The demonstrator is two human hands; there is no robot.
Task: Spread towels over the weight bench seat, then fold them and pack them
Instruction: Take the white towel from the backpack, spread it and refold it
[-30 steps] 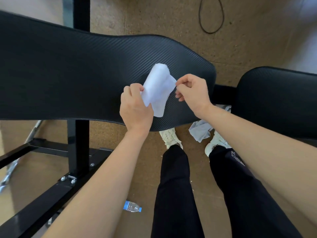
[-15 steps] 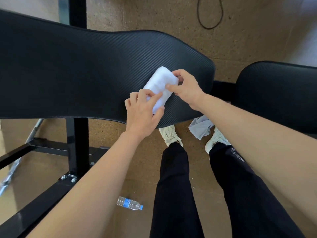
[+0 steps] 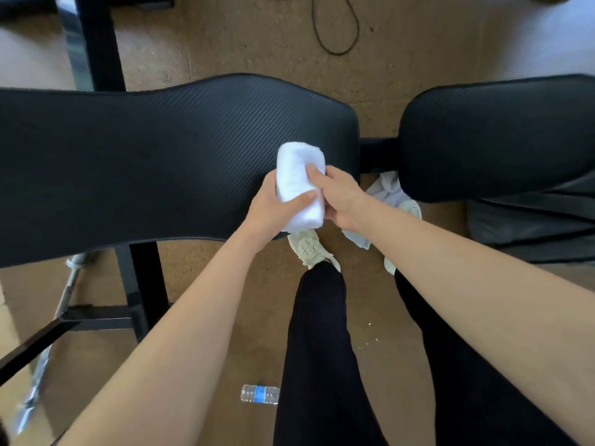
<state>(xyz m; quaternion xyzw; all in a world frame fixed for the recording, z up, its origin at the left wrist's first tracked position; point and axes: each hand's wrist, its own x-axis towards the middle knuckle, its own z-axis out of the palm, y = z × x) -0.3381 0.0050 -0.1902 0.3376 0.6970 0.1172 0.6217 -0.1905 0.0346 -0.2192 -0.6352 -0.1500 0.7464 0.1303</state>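
Note:
A small white towel [image 3: 297, 175], folded into a thick narrow bundle, lies on the right end of the long black bench pad [image 3: 145, 162], near its front edge. My left hand [image 3: 273, 209] grips the bundle from the left, thumb across its near part. My right hand [image 3: 339, 196] holds it from the right, with fingers curled over its top edge. Another pale grey towel [image 3: 388, 191] lies crumpled on the floor between the two pads, partly hidden by my right arm.
A second black pad [image 3: 495, 140] sits to the right across a narrow gap. Black frame posts [image 3: 99, 43] and a metal bar [image 3: 54, 320] stand at left. A water bottle [image 3: 259, 394] lies on the brown floor by my legs. A black cable loop [image 3: 338, 30] lies beyond the bench.
The loose, half-open towel has been folded over into a compact bundle. Both hands closed around it and drew it toward the pad's front edge. The view shifted down.

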